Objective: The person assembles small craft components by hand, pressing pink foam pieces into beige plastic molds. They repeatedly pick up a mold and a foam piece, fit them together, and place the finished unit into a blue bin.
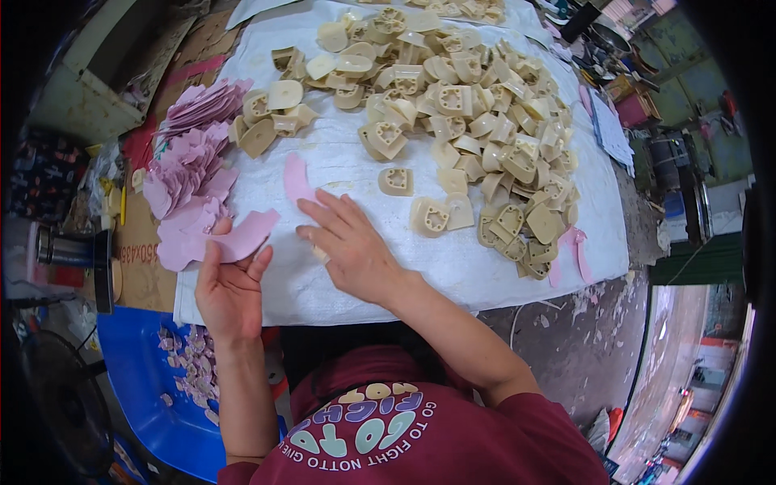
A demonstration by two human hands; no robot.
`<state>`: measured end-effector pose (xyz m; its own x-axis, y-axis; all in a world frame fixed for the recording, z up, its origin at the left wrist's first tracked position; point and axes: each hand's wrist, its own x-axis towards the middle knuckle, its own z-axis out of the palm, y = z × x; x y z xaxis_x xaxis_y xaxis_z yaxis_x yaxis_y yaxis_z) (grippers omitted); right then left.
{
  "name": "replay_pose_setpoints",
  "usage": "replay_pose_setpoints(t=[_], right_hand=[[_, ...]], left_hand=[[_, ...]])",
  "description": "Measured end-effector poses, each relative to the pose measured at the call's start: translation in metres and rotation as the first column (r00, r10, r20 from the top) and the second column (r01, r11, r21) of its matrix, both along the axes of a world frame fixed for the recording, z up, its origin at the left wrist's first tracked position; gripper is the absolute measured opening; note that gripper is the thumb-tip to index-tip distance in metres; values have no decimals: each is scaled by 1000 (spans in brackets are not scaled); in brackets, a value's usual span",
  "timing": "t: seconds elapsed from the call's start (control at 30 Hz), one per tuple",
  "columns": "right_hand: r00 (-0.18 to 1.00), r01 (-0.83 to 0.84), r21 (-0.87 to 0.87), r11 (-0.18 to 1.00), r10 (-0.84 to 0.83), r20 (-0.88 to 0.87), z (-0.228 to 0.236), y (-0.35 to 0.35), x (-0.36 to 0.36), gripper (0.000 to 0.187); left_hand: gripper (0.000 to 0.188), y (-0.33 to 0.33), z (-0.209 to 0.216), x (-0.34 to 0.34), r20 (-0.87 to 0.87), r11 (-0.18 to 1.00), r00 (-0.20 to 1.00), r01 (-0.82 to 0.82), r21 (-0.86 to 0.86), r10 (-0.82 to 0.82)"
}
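Observation:
My left hand (230, 295) grips a curved pink sheet piece (250, 234) between thumb and fingers, at the table's left front. Part of that piece overlaps other pink sheets behind it. My right hand (352, 250) reaches over the white covering, palm down, fingers stretched and apart. Its fingertips rest at the near end of a narrow curved pink strip (297, 176). A small pale bit shows below the right hand; what it is, I cannot tell. Just beyond that hand, a single beige plastic shoe heel (395, 182) lies with its holed side up.
A large heap of beige heels (485, 121) covers the table's back and right. Stacked pink sheets (186, 174) lie at the left edge. Below is a blue tub (145, 388) with small pieces inside. Pink strips (580, 255) hang over the right edge.

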<state>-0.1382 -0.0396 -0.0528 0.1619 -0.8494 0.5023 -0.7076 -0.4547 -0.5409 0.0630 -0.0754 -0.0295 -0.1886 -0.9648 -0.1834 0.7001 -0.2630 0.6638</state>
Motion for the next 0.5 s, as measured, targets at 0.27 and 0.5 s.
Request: replay_pose_setpoints(t=[0.27,0.5], right_hand=[[835,525,70,848,-498,-235,35,60,-72,42],[950,282,52,958,-286,126,43,62,-50,45]], left_hand=[[37,10,-5,-26,-16,990,1000,6,143,-4],[42,21,10,-51,118,996,992,33,81,-43]])
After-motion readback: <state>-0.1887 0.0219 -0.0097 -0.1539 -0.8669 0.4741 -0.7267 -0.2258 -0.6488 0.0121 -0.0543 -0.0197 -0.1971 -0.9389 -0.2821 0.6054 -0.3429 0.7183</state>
